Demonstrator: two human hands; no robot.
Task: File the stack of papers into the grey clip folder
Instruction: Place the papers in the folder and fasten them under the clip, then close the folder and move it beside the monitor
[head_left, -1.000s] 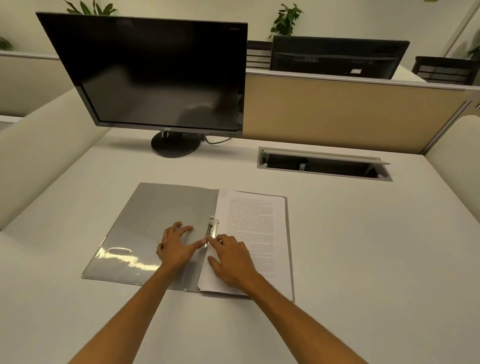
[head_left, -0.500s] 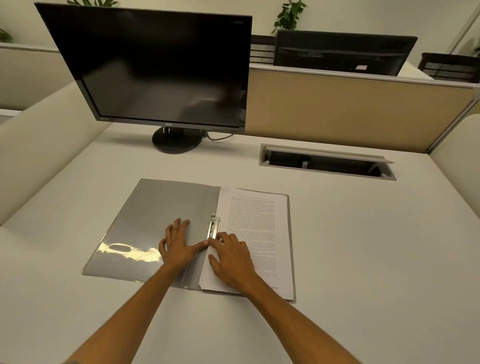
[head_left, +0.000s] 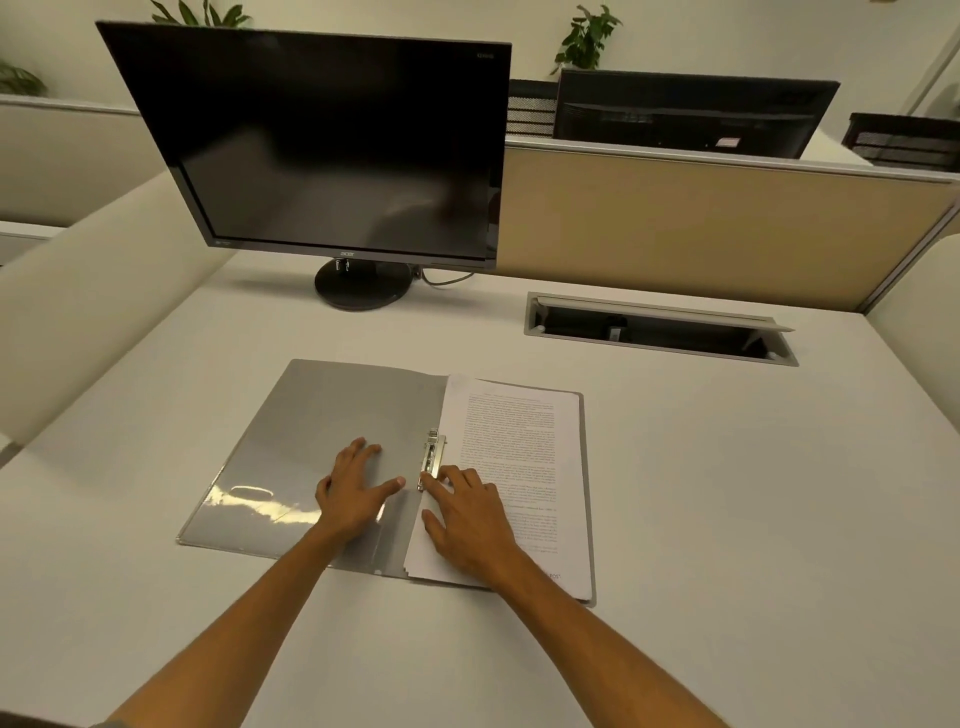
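The grey folder (head_left: 322, 457) lies open and flat on the white desk (head_left: 727, 519), in front of the monitor (head_left: 332, 145). The stack of papers (head_left: 524, 467) sits on the folder's right half, its left edge against the spine, where the metal clip (head_left: 432, 458) runs along the fold.

The left hand (head_left: 353, 493) rests palm down on the open cover, fingers spread and flat, gripping nothing; its thumb reaches toward the spine but stops just short of the clip. The right hand (head_left: 467, 514) lies flat on the near left part of the papers, also holding nothing, with its index fingertip touching the near end of the clip. Whether the clip is already pressed down on the sheets or raised cannot be told from here (it is small and partly hidden behind the finger).

The papers look placed, so the step in hand is probably working or checking the clip. Several things could go wrong from here. If the right hand lifts its weight while the clip is loose, the sheets may slide right and come out from under it, so that only some are caught. The near edge of the stack looks slightly fanned, and closing the clip on an uneven edge would trap the pages crooked. A sprung clip can snap onto the fingertip resting on it. The glossy cover is slippery too, so a sideways push from the left hand could shift the whole folder on the desk.
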